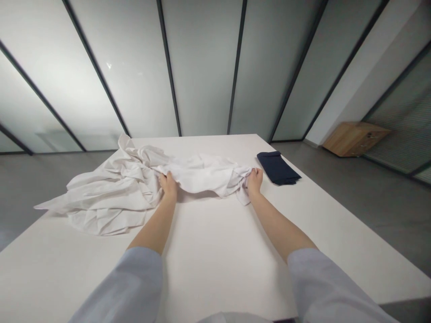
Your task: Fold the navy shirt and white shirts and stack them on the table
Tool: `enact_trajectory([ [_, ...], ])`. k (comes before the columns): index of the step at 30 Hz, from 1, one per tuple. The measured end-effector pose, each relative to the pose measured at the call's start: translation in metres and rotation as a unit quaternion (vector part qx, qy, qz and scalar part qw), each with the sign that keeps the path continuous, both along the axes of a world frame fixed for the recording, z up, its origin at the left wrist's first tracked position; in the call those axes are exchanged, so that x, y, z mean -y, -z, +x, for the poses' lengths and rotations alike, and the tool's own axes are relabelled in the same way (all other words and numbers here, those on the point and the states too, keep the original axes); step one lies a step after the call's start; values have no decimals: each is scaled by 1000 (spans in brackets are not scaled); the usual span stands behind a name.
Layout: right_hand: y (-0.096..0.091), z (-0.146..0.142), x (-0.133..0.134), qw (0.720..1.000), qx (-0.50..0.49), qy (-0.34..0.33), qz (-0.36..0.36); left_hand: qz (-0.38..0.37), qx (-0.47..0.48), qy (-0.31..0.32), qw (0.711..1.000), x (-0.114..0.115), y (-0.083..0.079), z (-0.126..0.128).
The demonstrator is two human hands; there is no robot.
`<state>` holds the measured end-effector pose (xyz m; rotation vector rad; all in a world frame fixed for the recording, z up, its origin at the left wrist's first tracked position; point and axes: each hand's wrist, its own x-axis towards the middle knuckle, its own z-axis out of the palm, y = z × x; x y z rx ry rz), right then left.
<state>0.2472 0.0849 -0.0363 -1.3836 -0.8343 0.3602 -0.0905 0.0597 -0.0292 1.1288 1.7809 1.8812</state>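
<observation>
Both hands reach forward over a white table (215, 264), the left hand (168, 185) closed on a fold of white cloth (202, 174) and the right hand (254, 180) gripping a bunched edge of it, fingers curled, with a taut stretch running between them. Most of the cloth lies in a crumpled heap on the table's left side, one corner hanging past the edge. It looks light, thin and limp, likely to slide and drape rather than hold a shape, so its hems and corners seem the surest places to grip. Folded navy cloth (278, 167) sits just beyond the right hand.
</observation>
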Motion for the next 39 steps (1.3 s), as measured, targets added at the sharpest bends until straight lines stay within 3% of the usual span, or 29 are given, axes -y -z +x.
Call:
enact_trajectory([
  [3, -5, -17, 7, 988, 29, -148, -30, -57, -93, 158, 981, 6, 2, 24],
  [6, -10, -46, 21, 938, 64, -336, -62, -105, -230, 329, 910, 20, 1, 50],
  [10, -15, -77, 42, 842, 64, -532, -69, -64, -435, 351, 826, 36, -6, 69],
  [12, -17, -83, 47, 819, 53, -566, -76, -72, -473, 355, 803, 39, -9, 71],
  [13, -18, -84, 47, 821, 45, -564, -76, -81, -476, 359, 799, 39, -10, 72],
  [16, -19, -74, 41, 871, 5, -489, -42, -98, -450, 358, 812, 35, -13, 71],
  [20, -13, -48, 26, 944, -60, -323, 4, -47, -406, 260, 875, 31, -36, 57],
  [24, -5, -31, 20, 966, -80, -244, -32, 82, -402, 69, 909, 44, -102, 19],
  [28, -6, -35, 24, 958, -42, -277, -55, 131, -413, -129, 892, 73, -175, -26],
  [30, -7, -39, 26, 953, -21, -296, -62, 111, -428, -201, 874, 81, -194, -47],
  [32, -8, -42, 27, 950, -8, -305, -69, 58, -441, -252, 859, 81, -191, -65],
  [34, -8, -42, 27, 949, -3, -307, -72, -51, -442, -262, 856, 74, -169, -79],
  [35, -8, -42, 26, 949, -2, -307, -70, -129, -439, -244, 855, 69, -153, -84],
  [37, -7, -42, 25, 950, 0, -304, -68, -309, -428, -126, 840, 60, -118, -92],
  [39, -7, -41, 25, 951, 3, -301, -67, -359, -438, -87, 820, 51, -90, -98],
])
